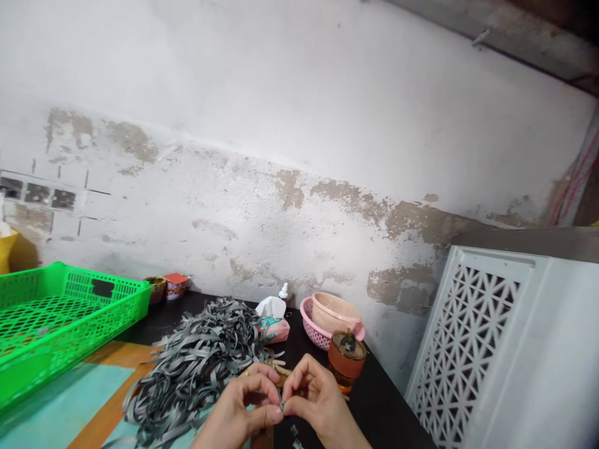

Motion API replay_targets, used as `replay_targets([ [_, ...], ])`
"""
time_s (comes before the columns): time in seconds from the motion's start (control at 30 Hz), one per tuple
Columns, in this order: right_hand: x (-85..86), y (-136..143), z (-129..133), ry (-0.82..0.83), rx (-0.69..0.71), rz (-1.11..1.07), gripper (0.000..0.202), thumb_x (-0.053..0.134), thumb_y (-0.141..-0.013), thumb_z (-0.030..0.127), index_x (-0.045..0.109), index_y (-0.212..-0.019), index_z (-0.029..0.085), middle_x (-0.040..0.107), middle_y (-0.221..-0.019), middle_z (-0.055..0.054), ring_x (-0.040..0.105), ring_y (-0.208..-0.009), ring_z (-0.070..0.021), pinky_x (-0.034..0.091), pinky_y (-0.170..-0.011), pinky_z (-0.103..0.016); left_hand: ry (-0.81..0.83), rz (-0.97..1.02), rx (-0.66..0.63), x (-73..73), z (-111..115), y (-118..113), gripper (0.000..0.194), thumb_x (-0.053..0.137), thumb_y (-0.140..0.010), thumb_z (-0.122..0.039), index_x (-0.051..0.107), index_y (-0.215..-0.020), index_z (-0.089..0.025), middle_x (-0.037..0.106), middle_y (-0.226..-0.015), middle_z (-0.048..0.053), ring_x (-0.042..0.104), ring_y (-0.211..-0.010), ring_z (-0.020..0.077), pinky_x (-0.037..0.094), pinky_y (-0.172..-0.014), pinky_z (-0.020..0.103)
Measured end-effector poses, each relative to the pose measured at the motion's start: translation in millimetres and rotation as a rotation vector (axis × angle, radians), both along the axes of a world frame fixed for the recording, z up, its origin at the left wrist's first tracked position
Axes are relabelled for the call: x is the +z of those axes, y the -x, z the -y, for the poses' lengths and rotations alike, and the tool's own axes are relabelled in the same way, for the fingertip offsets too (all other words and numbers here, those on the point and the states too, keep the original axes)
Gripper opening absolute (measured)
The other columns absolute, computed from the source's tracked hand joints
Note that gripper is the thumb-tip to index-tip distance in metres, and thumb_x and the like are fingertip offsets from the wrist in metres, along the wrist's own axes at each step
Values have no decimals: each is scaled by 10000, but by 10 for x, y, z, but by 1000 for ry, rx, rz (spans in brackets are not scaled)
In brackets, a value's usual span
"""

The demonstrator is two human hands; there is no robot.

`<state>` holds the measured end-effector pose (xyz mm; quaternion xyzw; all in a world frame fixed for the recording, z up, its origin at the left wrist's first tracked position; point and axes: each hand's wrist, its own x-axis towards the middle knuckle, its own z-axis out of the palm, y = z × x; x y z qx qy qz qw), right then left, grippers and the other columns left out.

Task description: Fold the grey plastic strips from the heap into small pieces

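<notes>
The black table (pixel 393 402) filled the lower centre of the frame. On it, at lower left of centre, was lying a heap of flat grey strips (pixel 201 355), nearer to the left hand (pixel 248 399) than to the right hand (pixel 314 396). Both hands met at bottom centre, their fingers pinched almost closed on a small grey piece (pixel 281 405) between the tips; its long axis I could not tell.
</notes>
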<state>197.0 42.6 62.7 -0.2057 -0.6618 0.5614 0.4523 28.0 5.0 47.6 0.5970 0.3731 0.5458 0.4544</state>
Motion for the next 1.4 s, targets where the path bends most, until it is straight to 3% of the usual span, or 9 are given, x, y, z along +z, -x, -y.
replay_targets([
  [0.1, -12, -22, -8, -8, 5, 24, 321, 831, -581, 188, 524, -671, 181, 629, -653, 18, 541, -655, -146, 412, -652, -282, -2, -29, -49, -10, 22, -19, 254, 776, -644, -391, 655, -626, -169, 559, -941, 47, 553, -766, 197, 419, -663, 305],
  [0.37, -69, 6, -35, 29, 18, 12, 327, 841, -571, 195, 531, -674, 174, 618, -642, 27, 536, -642, -135, 409, -645, -270, -170, -58, -33, -87, 42, -79, 225, 638, -775, -402, 566, -691, -206, 556, -888, 37, 509, -901, 246, 390, -792, 336],
  [0.53, -60, 0, -42, 12, 24, -35, 315, 812, -625, 228, 517, -727, 185, 597, -687, 32, 502, -653, -118, 396, -628, -246, -99, 53, -19, -43, 33, -46, 223, 601, -805, -415, 548, -726, -213, 550, -874, 26, 505, -864, 228, 385, -758, 315],
  [0.87, -37, -14, -45, 13, 7, -35, 314, 780, -683, 294, 495, -775, 200, 569, -711, 29, 479, -632, -113, 402, -611, -251, -150, -219, 178, 74, 66, -45, 200, 596, -819, -336, 677, -698, -200, 581, -935, 63, 566, -944, 261, 387, -863, 361],
  [1.23, -59, -41, -41, 12, 108, 8, 322, 784, -677, 254, 491, -795, 191, 585, -737, 30, 491, -684, -112, 384, -646, -245, -98, -292, 114, 143, 96, -18, 163, 617, -791, -259, 658, -645, -200, 614, -1051, 73, 552, -1048, 266, 376, -933, 369],
  [1.4, -88, -29, -61, 38, 106, 30, 338, 791, -649, 242, 486, -788, 194, 579, -700, 42, 482, -630, -104, 380, -601, -234, -200, -419, 152, 90, 88, -10, 145, 600, -768, -151, 637, -645, -217, 615, -1048, 53, 538, -1065, 258, 370, -949, 367],
])
